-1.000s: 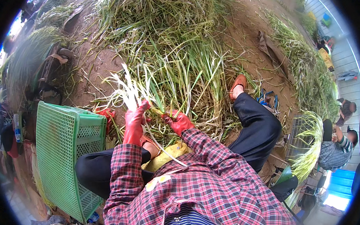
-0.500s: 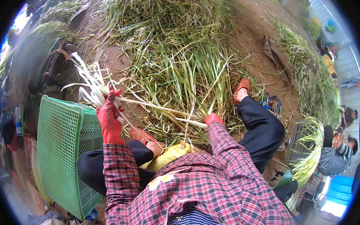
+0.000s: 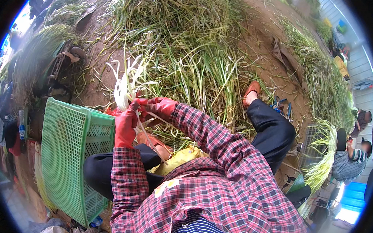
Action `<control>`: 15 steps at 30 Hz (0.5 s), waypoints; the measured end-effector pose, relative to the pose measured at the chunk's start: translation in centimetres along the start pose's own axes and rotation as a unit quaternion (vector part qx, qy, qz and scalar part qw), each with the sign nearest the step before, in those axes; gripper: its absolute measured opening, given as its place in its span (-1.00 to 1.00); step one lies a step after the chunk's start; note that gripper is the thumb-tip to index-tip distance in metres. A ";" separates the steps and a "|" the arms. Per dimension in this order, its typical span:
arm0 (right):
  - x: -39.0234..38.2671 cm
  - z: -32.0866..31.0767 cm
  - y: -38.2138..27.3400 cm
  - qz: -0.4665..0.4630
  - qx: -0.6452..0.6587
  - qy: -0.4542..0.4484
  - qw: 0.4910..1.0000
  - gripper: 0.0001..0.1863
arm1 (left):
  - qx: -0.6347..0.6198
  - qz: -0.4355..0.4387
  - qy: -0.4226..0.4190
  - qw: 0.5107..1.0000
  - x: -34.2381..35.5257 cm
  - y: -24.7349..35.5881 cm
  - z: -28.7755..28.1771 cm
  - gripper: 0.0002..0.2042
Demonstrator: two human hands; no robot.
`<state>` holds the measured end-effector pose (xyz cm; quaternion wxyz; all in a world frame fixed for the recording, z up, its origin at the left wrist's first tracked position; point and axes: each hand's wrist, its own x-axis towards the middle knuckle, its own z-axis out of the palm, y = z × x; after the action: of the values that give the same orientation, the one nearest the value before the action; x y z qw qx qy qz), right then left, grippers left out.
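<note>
My left hand (image 3: 125, 126), in a red rubber glove, is closed round a bunch of pale stalks (image 3: 123, 90). Their white ends fan upward above the glove, and they look like garlic shoots or a similar plant. Against it comes my right hand (image 3: 160, 108), also red-gloved, its fingers bent and pinching at the bunch where the two hands meet. Thin pale strands hang down from the hands toward my foot. The right fingertips are partly hidden behind the left glove. Beyond the hands spreads a heap of long green and white stalks (image 3: 193, 74).
A green perforated plastic crate (image 3: 64, 152) stands by my left knee. Between my feet lies a yellow bag (image 3: 178, 160). More greens (image 3: 323, 77) line the right side, with a pale bunch (image 3: 321, 155) on a rack. A co-worker (image 3: 350, 163) sits far right.
My right hand has swung left from the heap to meet my left hand. The bunch in my left hand has turned more upright and moved slightly right.
</note>
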<state>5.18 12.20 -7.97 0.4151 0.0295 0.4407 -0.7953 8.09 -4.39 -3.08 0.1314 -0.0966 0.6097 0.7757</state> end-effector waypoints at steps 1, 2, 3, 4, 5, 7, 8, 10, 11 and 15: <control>-0.7 0.0 0.2 -0.005 0.074 0.032 0.997 -0.63 | 0.018 0.013 0.022 0.999 -0.1 -0.1 -0.1 -0.72; -1.4 -0.2 0.5 -0.018 0.060 0.050 0.997 -0.63 | -0.012 0.039 0.049 0.998 -0.1 -0.2 -0.3 -0.71; -2.3 -0.9 0.7 -0.048 0.059 0.022 0.997 -0.62 | -0.042 0.087 0.054 0.994 0.1 -0.3 -0.2 -0.70; -3.4 -2.0 1.1 -0.059 0.048 0.028 0.997 -0.61 | -0.078 0.077 0.054 0.993 0.2 -0.2 -0.6 -0.67; -4.3 -3.5 1.3 -0.065 -0.027 0.040 0.997 -0.62 | -0.121 0.094 0.076 0.985 0.6 -0.2 -0.5 -0.62; -6.5 -6.6 2.7 -0.022 -0.044 0.107 0.993 -0.68 | -0.240 0.111 0.053 0.963 1.0 0.1 -1.0 -0.57; -7.4 -8.2 3.8 0.016 -0.018 0.151 0.988 -0.73 | -0.313 0.126 0.027 0.941 1.1 0.2 -1.2 -0.56; -10.2 -11.7 6.0 0.049 -0.097 0.238 0.965 -0.76 | -0.353 0.117 0.069 0.926 1.3 0.8 -1.7 -0.55; -12.1 -13.4 6.9 0.090 -0.260 0.278 0.921 -0.74 | -0.376 0.119 0.081 0.915 1.2 1.2 -2.1 -0.57; -15.5 -17.5 8.4 0.408 -0.558 0.331 0.642 -0.70 | -0.314 0.170 0.047 0.933 0.7 2.8 -3.4 -0.60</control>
<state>15.49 32.54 -17.89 0.4617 0.2304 0.8524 -0.0849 6.53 -8.28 -1.52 -0.0678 -0.0638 0.3482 0.9328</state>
